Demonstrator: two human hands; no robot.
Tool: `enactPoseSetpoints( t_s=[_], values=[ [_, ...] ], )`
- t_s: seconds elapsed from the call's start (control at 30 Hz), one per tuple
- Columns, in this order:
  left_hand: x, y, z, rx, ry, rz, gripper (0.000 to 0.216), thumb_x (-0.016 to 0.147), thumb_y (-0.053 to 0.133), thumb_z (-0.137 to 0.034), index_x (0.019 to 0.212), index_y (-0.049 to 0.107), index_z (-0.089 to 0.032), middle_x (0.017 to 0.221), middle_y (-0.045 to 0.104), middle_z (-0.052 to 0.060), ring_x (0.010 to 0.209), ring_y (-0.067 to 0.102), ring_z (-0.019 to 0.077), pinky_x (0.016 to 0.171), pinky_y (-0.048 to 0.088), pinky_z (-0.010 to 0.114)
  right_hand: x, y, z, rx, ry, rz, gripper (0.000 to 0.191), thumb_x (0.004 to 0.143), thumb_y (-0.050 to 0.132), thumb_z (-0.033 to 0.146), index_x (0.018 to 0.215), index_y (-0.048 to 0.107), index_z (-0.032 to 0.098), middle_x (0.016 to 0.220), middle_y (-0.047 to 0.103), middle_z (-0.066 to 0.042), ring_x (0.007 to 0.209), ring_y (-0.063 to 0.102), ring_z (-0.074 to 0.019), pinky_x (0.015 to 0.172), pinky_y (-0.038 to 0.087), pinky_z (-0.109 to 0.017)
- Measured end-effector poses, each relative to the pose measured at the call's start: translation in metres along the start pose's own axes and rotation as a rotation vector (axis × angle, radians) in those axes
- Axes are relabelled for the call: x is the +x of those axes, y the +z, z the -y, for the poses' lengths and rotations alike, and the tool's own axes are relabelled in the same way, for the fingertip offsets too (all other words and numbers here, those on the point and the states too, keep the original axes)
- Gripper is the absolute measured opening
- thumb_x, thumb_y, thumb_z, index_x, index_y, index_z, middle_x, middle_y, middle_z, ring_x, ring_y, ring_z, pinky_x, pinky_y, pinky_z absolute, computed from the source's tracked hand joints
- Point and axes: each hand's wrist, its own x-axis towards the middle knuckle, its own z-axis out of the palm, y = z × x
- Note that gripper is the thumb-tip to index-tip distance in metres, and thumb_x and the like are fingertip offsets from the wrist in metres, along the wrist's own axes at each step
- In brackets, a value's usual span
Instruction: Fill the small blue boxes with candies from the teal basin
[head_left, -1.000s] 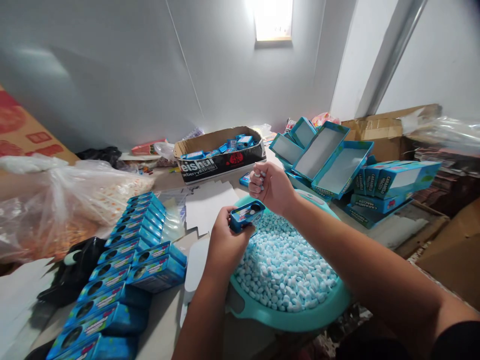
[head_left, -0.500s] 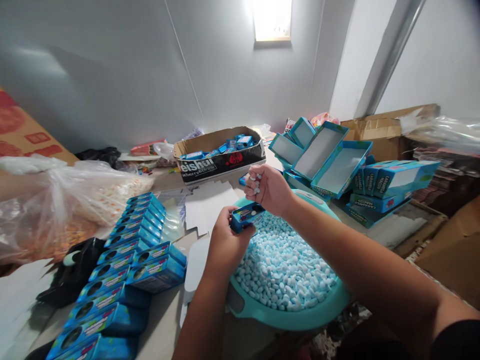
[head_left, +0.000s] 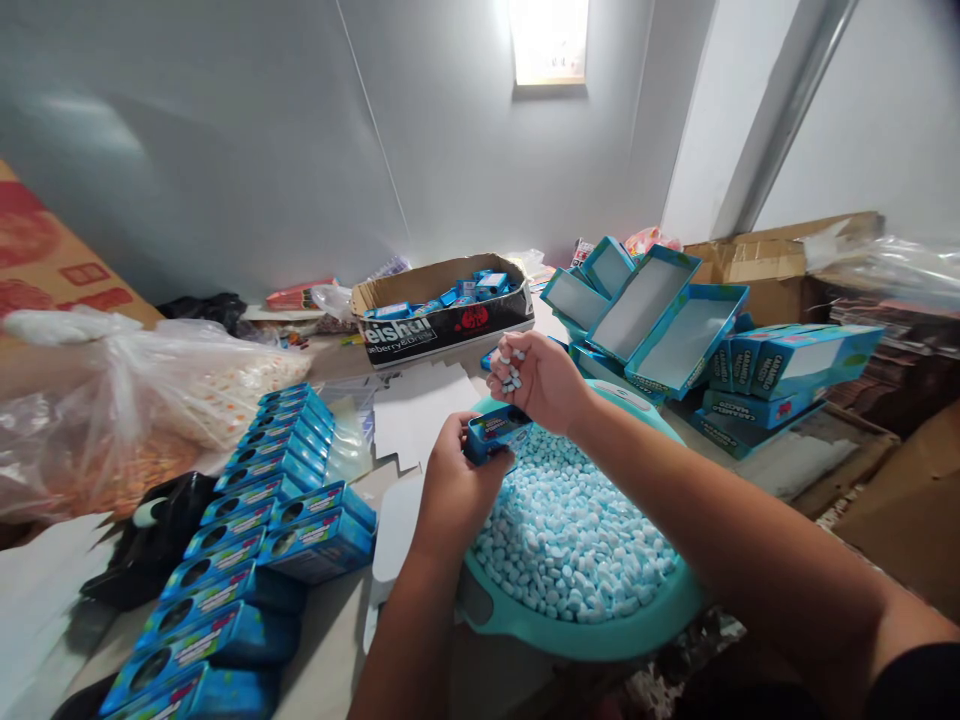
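My left hand holds a small blue candy box level over the far rim of a teal basin. The basin is heaped with pale blue and white candies. My right hand hovers just above the box, fingers curled around a handful of candies that show between them. Both hands sit close together, the right a little higher and farther back.
Rows of closed small blue boxes lie at my left. A cardboard tray with more boxes stands behind. Open blue cartons pile up at the right, a plastic bag at far left, white card sheets in the middle.
My right hand has turned and loosened slightly above the box, showing more candies between the fingers. The left hand keeps the box in nearly the same place.
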Motion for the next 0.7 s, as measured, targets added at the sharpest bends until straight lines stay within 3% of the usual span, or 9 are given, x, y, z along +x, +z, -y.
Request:
enactPoseSetpoints(
  t_s=[0.7],
  values=[
    [0.0004, 0.0009, 0.0008, -0.048, -0.028, -0.013, 0.045, 0.066, 0.076, -0.025, 0.107, 0.057, -0.023, 0.093, 0.067, -0.001, 0.082, 0.064, 0.0183, 0.073, 0.050, 0.030, -0.0023, -0.0005, 0.0025, -0.033, 0.010, -0.028, 0.015, 0.077, 0.061, 0.035, 0.080, 0.061, 0.020, 0.070, 0.062, 0.002, 0.062, 0.057, -0.0109, 0.062, 0.047, -0.025]
  ],
)
